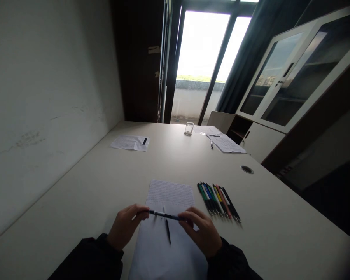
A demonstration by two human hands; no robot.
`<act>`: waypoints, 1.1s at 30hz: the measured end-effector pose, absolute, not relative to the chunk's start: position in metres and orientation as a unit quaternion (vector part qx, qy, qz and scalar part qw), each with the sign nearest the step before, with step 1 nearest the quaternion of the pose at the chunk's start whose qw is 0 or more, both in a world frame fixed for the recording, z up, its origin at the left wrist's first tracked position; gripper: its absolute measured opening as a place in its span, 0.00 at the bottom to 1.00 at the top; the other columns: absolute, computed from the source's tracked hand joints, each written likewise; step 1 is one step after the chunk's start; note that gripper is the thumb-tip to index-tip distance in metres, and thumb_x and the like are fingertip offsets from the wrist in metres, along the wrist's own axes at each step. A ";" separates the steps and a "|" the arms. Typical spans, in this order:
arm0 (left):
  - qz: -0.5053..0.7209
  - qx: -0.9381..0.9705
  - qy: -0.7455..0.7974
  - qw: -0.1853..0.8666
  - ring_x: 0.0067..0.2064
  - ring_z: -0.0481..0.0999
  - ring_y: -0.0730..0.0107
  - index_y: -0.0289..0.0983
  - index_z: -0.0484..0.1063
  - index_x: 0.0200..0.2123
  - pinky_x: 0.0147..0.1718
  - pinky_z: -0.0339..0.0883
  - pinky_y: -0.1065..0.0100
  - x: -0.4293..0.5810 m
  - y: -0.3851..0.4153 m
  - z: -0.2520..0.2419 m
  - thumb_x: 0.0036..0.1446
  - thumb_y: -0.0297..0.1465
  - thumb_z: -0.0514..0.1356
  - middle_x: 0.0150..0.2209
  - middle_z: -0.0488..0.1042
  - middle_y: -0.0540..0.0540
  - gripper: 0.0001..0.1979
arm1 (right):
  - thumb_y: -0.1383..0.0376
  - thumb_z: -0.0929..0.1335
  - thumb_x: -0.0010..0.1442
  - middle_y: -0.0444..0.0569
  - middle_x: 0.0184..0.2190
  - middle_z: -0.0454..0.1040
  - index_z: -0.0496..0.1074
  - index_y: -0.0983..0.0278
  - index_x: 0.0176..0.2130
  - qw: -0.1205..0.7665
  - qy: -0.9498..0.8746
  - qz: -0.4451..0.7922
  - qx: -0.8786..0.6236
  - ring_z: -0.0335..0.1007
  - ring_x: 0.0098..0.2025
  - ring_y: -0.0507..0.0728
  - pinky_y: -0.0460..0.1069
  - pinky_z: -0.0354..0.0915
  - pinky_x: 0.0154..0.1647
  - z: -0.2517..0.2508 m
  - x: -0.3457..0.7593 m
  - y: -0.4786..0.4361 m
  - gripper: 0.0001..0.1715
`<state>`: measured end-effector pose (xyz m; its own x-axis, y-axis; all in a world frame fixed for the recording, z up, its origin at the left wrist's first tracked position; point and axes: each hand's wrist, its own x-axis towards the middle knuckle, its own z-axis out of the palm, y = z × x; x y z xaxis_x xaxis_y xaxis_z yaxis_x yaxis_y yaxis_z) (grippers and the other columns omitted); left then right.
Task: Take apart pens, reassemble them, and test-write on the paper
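Observation:
Both my hands hold one dark blue pen [165,215] level above a sheet of paper [169,198] that is covered with handwriting on its far half. My left hand [125,226] pinches the pen's left end and my right hand [200,230] pinches its right end. A thin dark piece [168,231], perhaps a refill, lies on the paper under the pen. To the right of the paper lies a row of several coloured pens [218,202].
The long white table [90,186] runs along a wall on the left. Farther off stand a small glass [189,128], a paper with a black item [130,142], and papers with a pen [225,142]. A cable hole [247,169] sits near the right edge.

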<state>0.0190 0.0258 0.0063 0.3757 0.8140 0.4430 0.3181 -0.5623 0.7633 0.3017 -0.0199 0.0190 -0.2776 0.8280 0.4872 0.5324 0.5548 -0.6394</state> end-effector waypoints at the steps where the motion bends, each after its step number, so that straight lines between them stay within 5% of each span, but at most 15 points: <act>1: 0.423 0.774 0.367 0.295 0.33 0.78 0.71 0.41 0.73 0.42 0.33 0.72 0.71 0.019 0.026 0.006 0.65 0.30 0.58 0.32 0.78 0.51 0.05 | 0.69 0.67 0.64 0.48 0.33 0.72 0.73 0.63 0.43 0.431 -0.769 0.187 -0.434 0.69 0.28 0.52 0.47 0.69 0.30 0.021 0.302 -0.020 0.07; 7: 0.419 0.778 0.367 0.291 0.34 0.78 0.71 0.40 0.72 0.41 0.34 0.74 0.71 0.017 0.028 0.003 0.67 0.30 0.56 0.34 0.77 0.50 0.04 | 0.69 0.68 0.62 0.47 0.32 0.74 0.73 0.62 0.43 0.496 -0.709 0.234 -0.443 0.73 0.28 0.53 0.47 0.72 0.29 0.028 0.308 -0.021 0.08; 12: 0.346 0.835 0.374 0.206 0.46 0.77 0.65 0.41 0.72 0.46 0.45 0.75 0.63 0.011 0.036 0.003 0.67 0.31 0.55 0.44 0.76 0.47 0.08 | 0.68 0.68 0.62 0.46 0.31 0.73 0.73 0.61 0.45 0.515 -0.694 0.211 -0.457 0.74 0.29 0.54 0.49 0.73 0.29 0.030 0.320 -0.025 0.09; 17: 0.219 0.902 0.354 0.112 0.65 0.59 0.55 0.45 0.63 0.60 0.60 0.62 0.49 0.001 0.045 -0.004 0.66 0.35 0.57 0.63 0.64 0.46 0.21 | 0.68 0.68 0.63 0.47 0.32 0.74 0.73 0.61 0.46 0.499 -0.715 0.148 -0.467 0.74 0.30 0.54 0.49 0.74 0.29 0.029 0.330 -0.028 0.10; 22: 0.155 0.920 0.348 0.088 0.68 0.52 0.52 0.44 0.59 0.64 0.61 0.60 0.46 -0.003 0.045 -0.009 0.65 0.38 0.57 0.65 0.61 0.46 0.25 | 0.70 0.67 0.64 0.48 0.34 0.74 0.72 0.61 0.48 0.484 -0.735 0.096 -0.464 0.73 0.31 0.54 0.48 0.74 0.27 0.022 0.337 -0.032 0.12; 33: 0.155 0.914 0.364 0.092 0.66 0.57 0.53 0.45 0.62 0.61 0.60 0.60 0.46 -0.003 0.043 -0.009 0.64 0.40 0.58 0.63 0.64 0.46 0.23 | 0.75 0.66 0.63 0.49 0.34 0.75 0.72 0.63 0.45 0.275 -0.869 -0.031 -0.410 0.69 0.32 0.54 0.49 0.68 0.31 0.012 0.328 -0.053 0.12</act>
<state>-0.0031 0.0427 -0.0094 0.6859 0.6944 0.2173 0.6375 -0.7175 0.2807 0.3283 -0.0530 0.0122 -0.5126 0.6949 0.5043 0.7294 0.6623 -0.1713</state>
